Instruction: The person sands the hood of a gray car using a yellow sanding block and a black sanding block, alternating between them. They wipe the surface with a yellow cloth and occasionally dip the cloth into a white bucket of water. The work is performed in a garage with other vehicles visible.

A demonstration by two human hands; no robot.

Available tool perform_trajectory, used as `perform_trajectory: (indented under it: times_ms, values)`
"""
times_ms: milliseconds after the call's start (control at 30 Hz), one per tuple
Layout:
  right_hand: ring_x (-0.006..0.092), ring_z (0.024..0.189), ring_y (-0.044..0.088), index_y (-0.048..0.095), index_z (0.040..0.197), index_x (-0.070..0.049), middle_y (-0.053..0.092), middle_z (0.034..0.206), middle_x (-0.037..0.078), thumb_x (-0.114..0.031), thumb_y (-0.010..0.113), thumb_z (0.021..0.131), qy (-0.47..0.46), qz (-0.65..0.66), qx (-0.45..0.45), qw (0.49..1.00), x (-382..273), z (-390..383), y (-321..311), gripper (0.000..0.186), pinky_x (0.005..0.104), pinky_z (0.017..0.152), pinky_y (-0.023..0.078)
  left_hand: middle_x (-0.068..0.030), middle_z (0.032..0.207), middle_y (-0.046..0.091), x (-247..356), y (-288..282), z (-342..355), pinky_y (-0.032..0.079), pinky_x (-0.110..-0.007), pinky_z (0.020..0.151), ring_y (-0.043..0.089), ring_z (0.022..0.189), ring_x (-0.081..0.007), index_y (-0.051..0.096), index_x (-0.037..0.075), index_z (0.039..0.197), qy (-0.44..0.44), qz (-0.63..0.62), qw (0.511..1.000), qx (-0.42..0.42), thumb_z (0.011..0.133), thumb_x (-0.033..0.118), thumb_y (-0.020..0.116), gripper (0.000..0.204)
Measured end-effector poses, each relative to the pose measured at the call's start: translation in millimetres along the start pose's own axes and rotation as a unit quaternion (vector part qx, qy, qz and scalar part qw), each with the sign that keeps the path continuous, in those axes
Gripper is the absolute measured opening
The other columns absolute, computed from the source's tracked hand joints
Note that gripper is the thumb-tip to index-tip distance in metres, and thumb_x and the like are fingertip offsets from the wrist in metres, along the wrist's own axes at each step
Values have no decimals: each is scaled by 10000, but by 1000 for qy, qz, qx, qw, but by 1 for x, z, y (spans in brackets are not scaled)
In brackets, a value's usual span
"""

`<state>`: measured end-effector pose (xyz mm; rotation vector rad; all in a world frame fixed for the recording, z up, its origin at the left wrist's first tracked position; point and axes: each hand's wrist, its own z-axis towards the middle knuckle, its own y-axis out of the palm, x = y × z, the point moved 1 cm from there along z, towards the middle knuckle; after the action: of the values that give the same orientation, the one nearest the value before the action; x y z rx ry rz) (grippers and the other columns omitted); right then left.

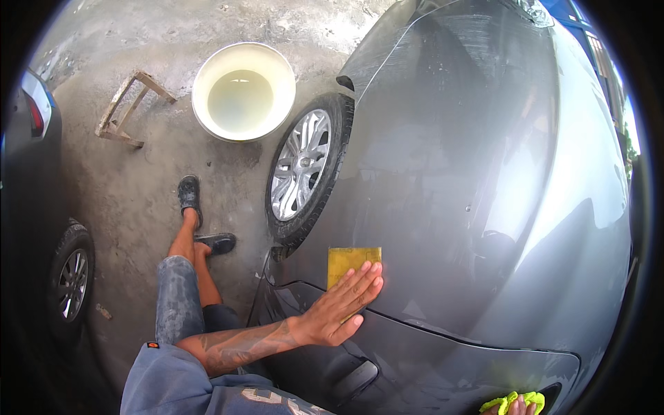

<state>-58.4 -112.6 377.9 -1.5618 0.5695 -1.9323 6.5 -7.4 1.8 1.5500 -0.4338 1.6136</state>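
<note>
Grey metal everywhere in the head view, so I'm using the silver-spoked wheel (302,164) as my landmark. The yellow sheet (340,265) is down and to the right of it, lying on the car's grey panel (443,187). The left hand (335,304) is laid over its lower right part, fingers stretched out and close together, so it's more pressing than gripping. My read is that this is a rubbing or smoothing step, and I'd say the next move calls for steady, even pressure with that palm staying flat. The right hand (522,409) is way down and right of the wheel, with a bright yellow-green cloth (495,403); it's mostly cut off, so I can't tell if it's clutching the cloth or just pressing on it. Main thing in the way, imo, is the panel seam (443,333) below and right of the wheel, close to the sheet, where an edge might snag. As for other stuff: a pale bucket (242,59) of cloudy liquid stands up and left of the wheel, a wooden frame (158,88) is further left, and another dark car (31,180) sits far left, well apart.
</note>
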Motion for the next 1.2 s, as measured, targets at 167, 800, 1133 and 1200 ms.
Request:
perform_trajectory:
  times_ms: [167,800,1133,1200]
  values:
    - [350,999,710,743,1042,23,771,1014,136,-381,633,1009,3,11,1,1000,-5,2,3,421,507,1018,505,-196,1786,111,-10,-50,75,101,-535,1315,90,1656,-369,195,52,1708,17,45,999,20,1071,328,367,716]
    - [353,985,712,730,1063,28,770,1031,151,-354,632,1016,-15,-12,-9,1000,-3,-1,2,397,510,1009,512,-153,1797,76,-11,-7,-37,63,-511,1328,53,1662,-332,150,62,1715,-18,-16,1000,-12,1080,298,321,699]
    - [343,996,702,733,1045,26,760,995,145,-386,654,1007,7,-20,7,1000,-6,-6,7,421,512,1012,495,-149,1798,72,-39,-34,-62,52,-506,1333,37,1663,-331,154,71,1715,-27,-24,997,-63,1080,335,308,706]
    - [345,1003,700,735,1048,29,760,993,147,-388,652,1004,7,-19,18,1000,-6,-5,9,427,510,1010,497,-143,1800,68,-47,-47,-21,46,-509,1332,31,1663,-329,155,73,1716,11,-10,998,-67,1082,341,301,704]
